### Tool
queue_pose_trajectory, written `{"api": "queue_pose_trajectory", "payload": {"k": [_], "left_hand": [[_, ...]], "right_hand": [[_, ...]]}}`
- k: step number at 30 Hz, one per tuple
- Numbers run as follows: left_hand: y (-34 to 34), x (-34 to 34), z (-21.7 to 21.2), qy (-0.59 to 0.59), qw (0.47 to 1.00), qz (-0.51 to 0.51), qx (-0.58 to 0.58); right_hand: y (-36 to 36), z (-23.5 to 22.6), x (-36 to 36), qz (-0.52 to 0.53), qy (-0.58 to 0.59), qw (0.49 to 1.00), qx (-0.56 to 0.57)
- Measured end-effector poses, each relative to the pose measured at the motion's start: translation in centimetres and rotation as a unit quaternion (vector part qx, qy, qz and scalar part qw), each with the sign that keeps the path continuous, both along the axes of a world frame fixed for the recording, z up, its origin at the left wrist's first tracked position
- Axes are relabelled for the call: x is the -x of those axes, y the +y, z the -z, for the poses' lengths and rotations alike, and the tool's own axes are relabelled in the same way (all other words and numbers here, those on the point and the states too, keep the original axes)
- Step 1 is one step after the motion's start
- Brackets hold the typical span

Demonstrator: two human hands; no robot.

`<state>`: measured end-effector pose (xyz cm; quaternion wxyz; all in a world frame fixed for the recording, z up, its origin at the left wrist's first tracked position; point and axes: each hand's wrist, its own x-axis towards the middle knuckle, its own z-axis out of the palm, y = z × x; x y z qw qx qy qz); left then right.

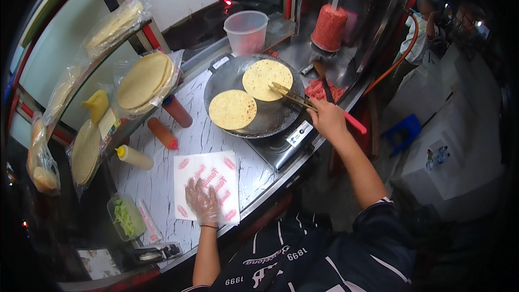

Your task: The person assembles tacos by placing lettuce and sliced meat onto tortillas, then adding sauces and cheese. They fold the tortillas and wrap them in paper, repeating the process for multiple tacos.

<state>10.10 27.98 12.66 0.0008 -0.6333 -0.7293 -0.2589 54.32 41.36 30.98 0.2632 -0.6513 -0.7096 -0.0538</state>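
Observation:
My right hand (327, 119) grips metal tongs (292, 97) whose tips rest on the far flatbread (267, 79) in a round dark pan (281, 116). A second flatbread (232, 109) lies nearer in the same pan. My left hand (203, 201), in a clear plastic glove, presses flat on a white sheet of printed wrapping paper (216, 170) spread on the marbled counter (157, 184).
Bagged stacks of flatbreads (143, 80) stand at the left, with squeeze bottles (162, 132) beside them. A tub of greens (125, 217) sits near the counter's front corner. Behind the pan are a clear plastic bucket (246, 31) and a red meat spit (328, 27). A person stands at far right.

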Motion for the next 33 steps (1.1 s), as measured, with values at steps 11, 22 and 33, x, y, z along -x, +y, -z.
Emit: {"api": "queue_pose_trajectory", "payload": {"k": [11,22,33], "left_hand": [[0.6,-0.6,-0.2,0.002,1.0,-0.013,0.015],[0.5,-0.8,-0.2,0.032,0.999,-0.026,0.008],[0.3,-1.0,-0.7,0.007,0.999,-0.041,0.033]], "right_hand": [[0.4,0.2,-2.2,-0.037,0.02,0.998,-0.044],[-0.8,-2.9,-3.8,-0.133,0.024,0.989,-0.066],[-1.0,0.2,8.2,-0.265,-0.06,0.955,-0.123]]}}
